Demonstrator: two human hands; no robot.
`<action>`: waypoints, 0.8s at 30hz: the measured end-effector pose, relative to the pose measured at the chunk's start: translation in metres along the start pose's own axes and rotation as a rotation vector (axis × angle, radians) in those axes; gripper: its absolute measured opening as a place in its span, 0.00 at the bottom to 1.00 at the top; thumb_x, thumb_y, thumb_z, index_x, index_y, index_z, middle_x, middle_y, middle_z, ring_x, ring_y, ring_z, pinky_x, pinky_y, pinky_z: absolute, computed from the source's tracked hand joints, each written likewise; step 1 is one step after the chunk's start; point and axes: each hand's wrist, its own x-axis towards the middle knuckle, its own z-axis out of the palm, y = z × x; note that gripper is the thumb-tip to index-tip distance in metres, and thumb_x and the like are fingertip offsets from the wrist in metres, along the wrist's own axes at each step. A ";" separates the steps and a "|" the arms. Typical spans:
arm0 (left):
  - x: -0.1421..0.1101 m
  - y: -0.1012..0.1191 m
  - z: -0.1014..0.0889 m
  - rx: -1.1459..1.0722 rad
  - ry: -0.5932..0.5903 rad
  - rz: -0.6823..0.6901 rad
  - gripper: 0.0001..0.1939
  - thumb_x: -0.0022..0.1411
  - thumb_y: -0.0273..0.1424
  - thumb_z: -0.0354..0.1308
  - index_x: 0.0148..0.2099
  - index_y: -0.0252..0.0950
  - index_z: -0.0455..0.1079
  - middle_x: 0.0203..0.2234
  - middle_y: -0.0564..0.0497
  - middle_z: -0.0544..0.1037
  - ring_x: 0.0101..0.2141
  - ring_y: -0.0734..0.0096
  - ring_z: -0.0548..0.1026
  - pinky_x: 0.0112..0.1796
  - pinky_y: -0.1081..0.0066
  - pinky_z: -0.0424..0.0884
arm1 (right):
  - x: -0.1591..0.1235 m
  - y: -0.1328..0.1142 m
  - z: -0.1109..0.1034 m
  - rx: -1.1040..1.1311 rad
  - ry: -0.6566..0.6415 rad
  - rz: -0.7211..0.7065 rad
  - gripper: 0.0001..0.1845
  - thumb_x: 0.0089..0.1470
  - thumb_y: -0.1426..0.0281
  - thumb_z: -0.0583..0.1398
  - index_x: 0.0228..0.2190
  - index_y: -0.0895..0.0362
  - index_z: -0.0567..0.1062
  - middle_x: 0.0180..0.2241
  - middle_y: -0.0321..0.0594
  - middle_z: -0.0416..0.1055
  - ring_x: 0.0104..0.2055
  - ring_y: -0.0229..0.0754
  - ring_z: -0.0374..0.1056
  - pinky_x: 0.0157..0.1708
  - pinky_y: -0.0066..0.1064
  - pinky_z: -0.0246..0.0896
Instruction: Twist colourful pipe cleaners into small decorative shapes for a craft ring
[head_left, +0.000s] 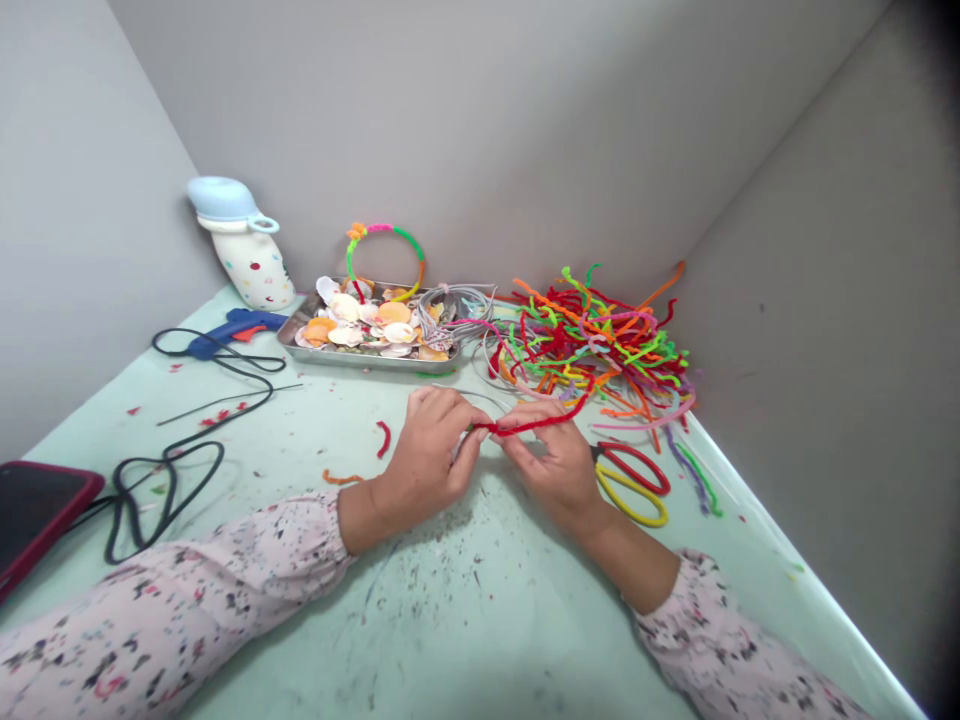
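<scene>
Between my two hands a red pipe cleaner (541,424) is held above the table, its longer end rising to the right past my right hand. My left hand (431,445) pinches its left end between thumb and forefinger, where a bit of green shows. My right hand (551,465) closes on it just beside the left fingertips. A thin grey wire (480,396) passes behind the fingers; whether it joins the pipe cleaner is hidden. Scissors with red and yellow handles (634,485) lie right of my right hand, their blades out of sight.
A metal tray (360,362) of seashells stands at the back, with a colourful pipe-cleaner ring (415,240) and a wire coil (442,318). Beside it lies a pipe-cleaner pile (600,335). Leftward are a bottle (251,260), blue glue gun (225,333), black cord (169,455) and phone (45,510).
</scene>
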 end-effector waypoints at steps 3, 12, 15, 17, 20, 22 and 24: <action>0.000 0.000 0.000 0.003 -0.012 0.006 0.06 0.64 0.26 0.49 0.42 0.36 0.67 0.33 0.49 0.72 0.39 0.65 0.66 0.45 0.60 0.58 | -0.001 -0.001 0.001 -0.005 -0.011 0.060 0.03 0.54 0.70 0.62 0.34 0.53 0.75 0.35 0.39 0.73 0.42 0.44 0.69 0.47 0.40 0.62; 0.000 -0.001 0.000 0.037 -0.031 -0.006 0.07 0.65 0.26 0.48 0.40 0.36 0.67 0.33 0.49 0.71 0.38 0.64 0.66 0.47 0.58 0.58 | 0.002 -0.006 -0.001 0.091 -0.074 0.169 0.04 0.53 0.68 0.63 0.28 0.53 0.73 0.30 0.35 0.72 0.36 0.41 0.67 0.39 0.33 0.60; -0.001 -0.001 0.001 0.035 -0.037 -0.009 0.07 0.65 0.26 0.48 0.40 0.36 0.67 0.33 0.49 0.71 0.38 0.65 0.66 0.47 0.58 0.57 | 0.004 -0.005 -0.002 0.164 -0.115 0.194 0.04 0.54 0.69 0.62 0.27 0.54 0.72 0.29 0.34 0.71 0.35 0.40 0.66 0.39 0.32 0.60; -0.001 -0.001 0.001 0.033 -0.037 -0.008 0.07 0.65 0.27 0.48 0.40 0.36 0.67 0.33 0.49 0.71 0.39 0.64 0.66 0.47 0.58 0.58 | 0.004 -0.004 -0.002 0.195 -0.135 0.217 0.04 0.54 0.69 0.62 0.27 0.54 0.72 0.29 0.34 0.70 0.35 0.39 0.66 0.39 0.31 0.60; -0.001 -0.002 0.001 0.036 -0.038 -0.009 0.07 0.64 0.26 0.48 0.40 0.36 0.67 0.33 0.48 0.71 0.39 0.64 0.66 0.47 0.58 0.58 | 0.004 -0.002 -0.002 0.218 -0.155 0.256 0.04 0.54 0.68 0.62 0.28 0.54 0.72 0.29 0.34 0.70 0.35 0.39 0.66 0.39 0.31 0.59; 0.000 -0.002 0.001 0.039 -0.045 -0.015 0.06 0.64 0.26 0.48 0.40 0.36 0.67 0.33 0.49 0.71 0.39 0.64 0.66 0.47 0.58 0.58 | 0.004 -0.002 -0.003 0.225 -0.163 0.268 0.04 0.55 0.68 0.61 0.29 0.54 0.72 0.29 0.34 0.70 0.35 0.39 0.66 0.39 0.32 0.59; 0.000 -0.002 0.001 0.040 -0.051 -0.016 0.06 0.64 0.27 0.48 0.40 0.36 0.66 0.33 0.48 0.71 0.39 0.63 0.66 0.47 0.58 0.58 | 0.005 -0.003 -0.003 0.238 -0.174 0.269 0.05 0.56 0.68 0.59 0.29 0.55 0.71 0.30 0.34 0.69 0.36 0.39 0.65 0.40 0.31 0.58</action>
